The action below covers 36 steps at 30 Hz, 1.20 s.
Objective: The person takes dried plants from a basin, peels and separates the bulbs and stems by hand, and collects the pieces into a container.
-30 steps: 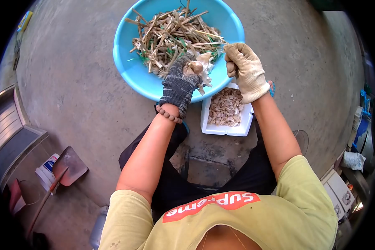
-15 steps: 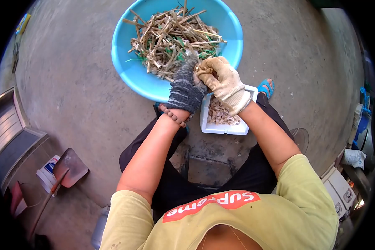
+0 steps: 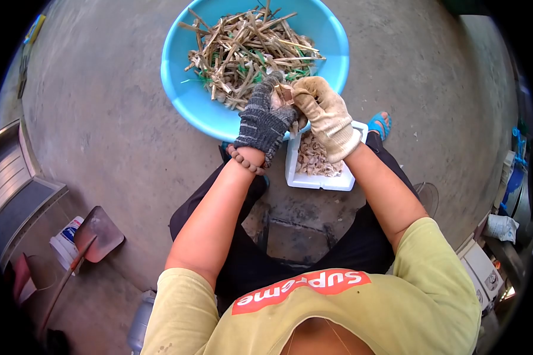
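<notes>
My left hand (image 3: 263,118), in a dark grey striped knit glove, is closed around a garlic bulb (image 3: 283,96) with pale, papery brown skin. My right hand (image 3: 325,112), in a cream glove, pinches at the bulb's right side; its fingertips are partly hidden. Both hands are over the near rim of a blue basin (image 3: 186,112). Dried garlic stalks (image 3: 242,50) with bits of green string are heaped in it. Below my right hand a white foam box (image 3: 322,183) holds loose garlic cloves (image 3: 315,158), partly covered by the glove.
The basin and box stand on a concrete floor (image 3: 118,94), the box between my legs. To the left are a shovel (image 3: 100,234) and a white bucket (image 3: 65,245). A blue sandal (image 3: 380,125) is on my foot beyond the box. Assorted items line the right edge.
My left hand has turned and its fingers have shifted, so the garlic bulb shows more plainly. My right hand has moved slightly right. The view has shifted a little.
</notes>
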Motion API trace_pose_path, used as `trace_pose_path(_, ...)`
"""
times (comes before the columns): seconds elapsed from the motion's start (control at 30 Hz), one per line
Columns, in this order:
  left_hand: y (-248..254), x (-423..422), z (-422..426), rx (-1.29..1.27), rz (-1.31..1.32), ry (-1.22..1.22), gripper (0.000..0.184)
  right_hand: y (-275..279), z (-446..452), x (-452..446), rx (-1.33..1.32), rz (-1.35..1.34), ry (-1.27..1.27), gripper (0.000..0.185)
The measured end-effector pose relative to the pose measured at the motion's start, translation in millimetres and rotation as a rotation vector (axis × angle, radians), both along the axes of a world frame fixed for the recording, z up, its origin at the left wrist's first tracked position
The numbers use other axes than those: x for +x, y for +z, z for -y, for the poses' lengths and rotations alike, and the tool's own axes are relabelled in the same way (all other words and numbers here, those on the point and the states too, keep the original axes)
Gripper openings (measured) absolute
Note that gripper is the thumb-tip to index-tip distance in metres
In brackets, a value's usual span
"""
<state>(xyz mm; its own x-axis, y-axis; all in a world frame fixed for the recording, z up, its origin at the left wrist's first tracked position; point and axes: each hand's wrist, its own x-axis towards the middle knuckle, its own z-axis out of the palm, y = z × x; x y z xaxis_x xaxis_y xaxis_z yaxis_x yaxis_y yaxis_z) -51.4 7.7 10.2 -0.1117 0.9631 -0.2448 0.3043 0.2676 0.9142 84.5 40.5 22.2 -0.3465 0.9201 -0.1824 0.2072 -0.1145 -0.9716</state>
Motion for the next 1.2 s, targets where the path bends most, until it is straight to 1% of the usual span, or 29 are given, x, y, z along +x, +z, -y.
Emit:
trace_pose_path(0.03, 3.7, -0.8, -0.7, -0.027, 0.005, 0.018, 0.061, 5.8, -0.6, -0.9, -0.347, -0.187, -0.062, 0.024)
trace_pose_path(0.07, 6.3, -0.8, -1.5, 0.012, -0.018, 0.028, 0.060, 7.5, -1.2, -2.0, -0.273, -0.208, -0.037, 0.026)
trace_pose_path(0.1, 2.3, -1.7, -1.6, 0.011, -0.018, 0.028, 0.060, 6.6, -1.2, -2.2, -0.274, -0.208, -0.037, 0.026)
trace_pose_path(0.17, -7.7, -5.0, -3.2, -0.028, 0.195, 0.131, 0.058, 4.5, -1.4, -2.4, -0.319, -0.369, -0.015, 0.023)
trace_pose_path(0.3, -15.6, -7.7, -3.9, -0.030, 0.234, 0.176, 0.054, 11.7, -6.5, -1.7, -0.364, -0.356, 0.024, 0.021)
trace_pose_path(0.33, -22.5, -7.3, -3.6, -0.007, 0.264, 0.175, 0.052, 11.7, -8.0, -0.4, -0.366, -0.292, 0.047, 0.020)
trace_pose_path(0.37, -19.8, -6.4, -5.3, 0.015, 0.294, 0.173, 0.050, 12.3, -9.1, 1.0, -0.368, -0.229, 0.070, 0.020)
trace_pose_path(0.4, -16.5, -5.8, -5.3, 0.016, 0.294, 0.172, 0.050, 14.1, -9.7, 2.0, -0.367, -0.229, 0.069, 0.020)
trace_pose_path(0.47, -3.1, -4.8, -3.6, -0.036, 0.163, 0.105, 0.039, 18.8, -10.5, 3.8, -0.434, -0.233, 0.104, 0.021)
trace_pose_path(0.5, 4.7, -4.7, -2.5, -0.037, 0.163, 0.103, 0.039, 20.9, -11.1, 4.3, -0.434, -0.233, 0.103, 0.021)
trace_pose_path(0.57, 15.4, -4.0, -0.5, -0.134, 0.139, 0.022, 0.031, 23.9, -12.0, 5.5, -0.482, -0.223, 0.120, 0.022)
trace_pose_path(0.6, 14.7, -4.4, -1.0, -0.134, 0.140, 0.022, 0.031, 22.1, -11.9, 6.0, -0.483, -0.223, 0.119, 0.022)
trace_pose_path(0.67, 12.1, -6.7, -2.9, -0.189, 0.261, 0.081, 0.026, 16.1, -11.6, 6.6, -0.495, -0.360, 0.121, 0.024)
trace_pose_path(0.7, 10.0, -8.8, -2.2, -0.190, 0.262, 0.081, 0.026, 15.3, -10.4, 5.7, -0.495, -0.360, 0.121, 0.024)
trace_pose_path(0.77, 4.8, -13.0, 0.1, 0.068, -0.059, -0.081, 0.027, 14.6, -7.5, 2.6, -0.554, -0.452, 0.051, 0.024)
trace_pose_path(0.8, 3.3, -12.9, 0.0, 0.001, 0.206, 0.000, 0.028, 13.4, -7.7, 3.0, -0.555, -0.452, 0.051, 0.024)
trace_pose_path(0.87, 6.6, -11.2, 0.6, -0.028, 0.254, 0.021, 0.028, 11.5, -9.4, 4.8, -0.590, -0.507, 0.065, 0.024)
trace_pose_path(0.93, 6.0, -9.2, -1.0, -0.058, 0.302, 0.042, 0.028, 15.0, -11.7, 6.0, -0.594, -0.463, 0.064, 0.024)
trace_pose_path(1.0, 0.4, -7.1, -5.7, -0.171, 0.520, 0.156, 0.029, 15.5, -13.3, 6.3, -0.597, -0.420, 0.063, 0.025)
trace_pose_path(1.03, -0.3, -5.1, -5.0, -0.172, 0.520, 0.154, 0.029, 14.4, -13.9, 6.0, -0.563, -0.378, 0.076, 0.024)
trace_pose_path(1.1, 3.0, -0.6, -2.4, -0.161, 0.361, 0.195, 0.035, 12.6, -12.0, 4.8, -0.529, -0.337, 0.088, 0.024)
trace_pose_path(1.2, 12.3, 2.9, -2.1, -0.193, 0.331, 0.189, 0.035, 9.2, -4.8, 0.4, -0.462, -0.259, 0.053, 0.022)
